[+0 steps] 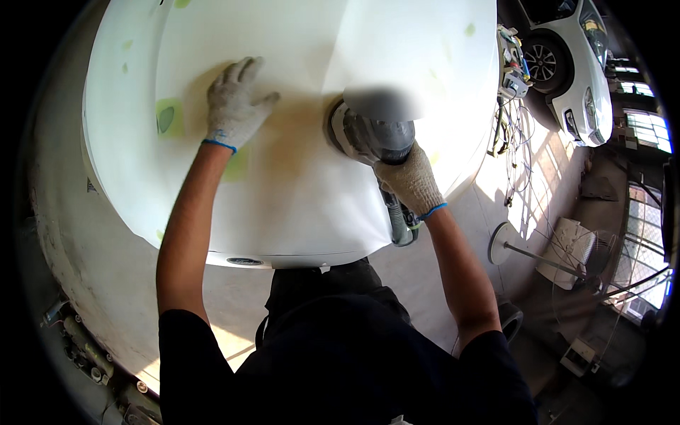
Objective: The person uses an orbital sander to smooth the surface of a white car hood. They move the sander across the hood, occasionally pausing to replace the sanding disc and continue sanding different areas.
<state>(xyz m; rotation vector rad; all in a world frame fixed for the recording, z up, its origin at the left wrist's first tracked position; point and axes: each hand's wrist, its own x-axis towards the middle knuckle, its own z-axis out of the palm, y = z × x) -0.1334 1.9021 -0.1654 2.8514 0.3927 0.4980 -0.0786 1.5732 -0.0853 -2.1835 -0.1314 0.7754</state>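
Observation:
A white car panel (pixel 283 198) with pale green filler patches (pixel 167 117) fills the upper middle of the head view, with a brownish smudge near its centre. My left hand (pixel 237 106), in an off-white knit glove with a blue cuff, rests on the panel, fingers spread and holding nothing. To its right, my right hand (pixel 409 180), gloved alike, is closed around the grip of a dark grey power sander (pixel 379 134) on the panel. A ribbed hose (pixel 397 223) hangs from the tool beside my wrist. A blurred pale streak hides part of the tool's top.
A white car (pixel 581 85) stands at the upper right. A cart of tools (pixel 511 64) with dangling cables is beside the panel. A round-based stand (pixel 504 241), a white box (pixel 563 248) and windows (pixel 637 248) are at the right. Cylindrical equipment (pixel 88 340) lies at the lower left.

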